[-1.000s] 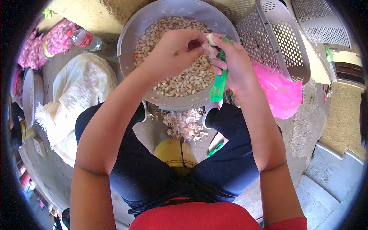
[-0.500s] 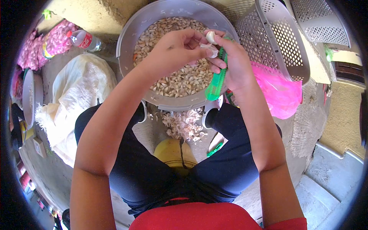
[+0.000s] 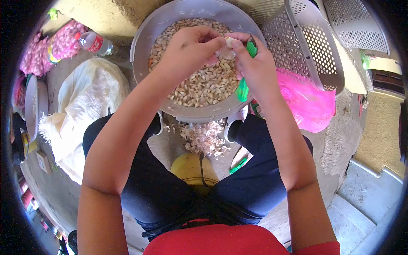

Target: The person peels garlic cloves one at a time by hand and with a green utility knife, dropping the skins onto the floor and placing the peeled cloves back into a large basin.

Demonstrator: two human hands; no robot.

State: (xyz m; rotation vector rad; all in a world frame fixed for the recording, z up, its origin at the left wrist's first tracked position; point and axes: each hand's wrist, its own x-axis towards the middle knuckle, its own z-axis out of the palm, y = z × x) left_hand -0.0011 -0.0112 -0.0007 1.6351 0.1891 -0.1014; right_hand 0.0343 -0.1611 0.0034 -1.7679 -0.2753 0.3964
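Looks to me like the step in hand is peeling: one garlic clove (image 3: 230, 41) is up between the fingertips, above the far right part of a big grey tub (image 3: 142, 53), inside its rim as the camera sees it, with a heap of cloves (image 3: 206, 91) lying in there below. The right hand (image 3: 255, 61) has the clove pinched between thumb and finger, and the rest of its fingers are curled round a green cutter (image 3: 242, 90) tucked in the palm, one end poking out above the thumb and the other below the hand. I can't make out how the blade sits, so no idea if it's out. The left hand (image 3: 193, 46) comes in from the other side, thumb and fingers closed on a bit of papery skin (image 3: 226, 53) right at the clove; some of the fingertips are hidden, so I can't say if they're also on the clove itself. I'd say the next move calls for a steady right-hand pinch while the left tugs the skin away, with that cutter kept clear of the left fingers. There's a pile of peelings (image 3: 204, 138) on the floor just outside the tub's near edge, so that seems the likely place for scraps.
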